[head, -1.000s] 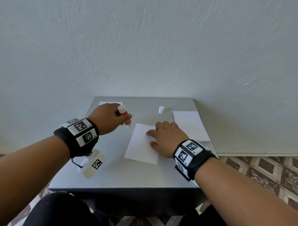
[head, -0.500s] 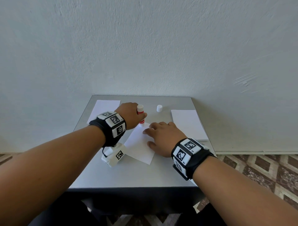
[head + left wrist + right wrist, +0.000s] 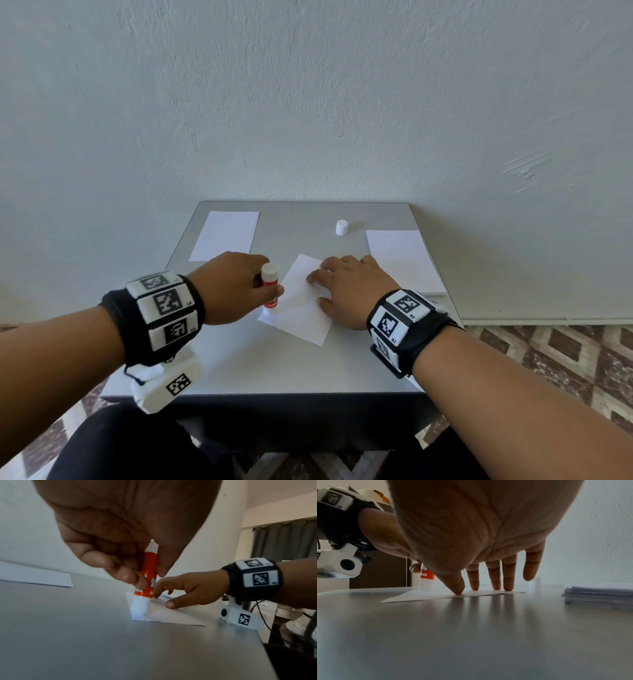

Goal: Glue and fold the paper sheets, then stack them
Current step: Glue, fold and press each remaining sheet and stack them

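A white paper sheet (image 3: 301, 306) lies askew in the middle of the grey table (image 3: 274, 370). My left hand (image 3: 236, 287) grips a red and white glue stick (image 3: 269, 287), held upright with its tip down on the sheet's near left edge (image 3: 139, 613). My right hand (image 3: 346, 291) lies flat on the sheet's right side, its straight fingertips (image 3: 475, 586) and thumb pressing the paper down. The glue stick (image 3: 426, 579) also shows past the thumb in the right wrist view.
The glue stick's white cap (image 3: 341, 228) stands at the back of the table. A stack of white sheets (image 3: 404, 260) lies at the right edge, also seen as a stack (image 3: 599, 595) from the right wrist. One sheet (image 3: 226, 234) lies at the back left.
My left hand has drawn the glue stick from the sheet's far corner down along its left edge toward me. The right hand has stayed pressing the sheet.
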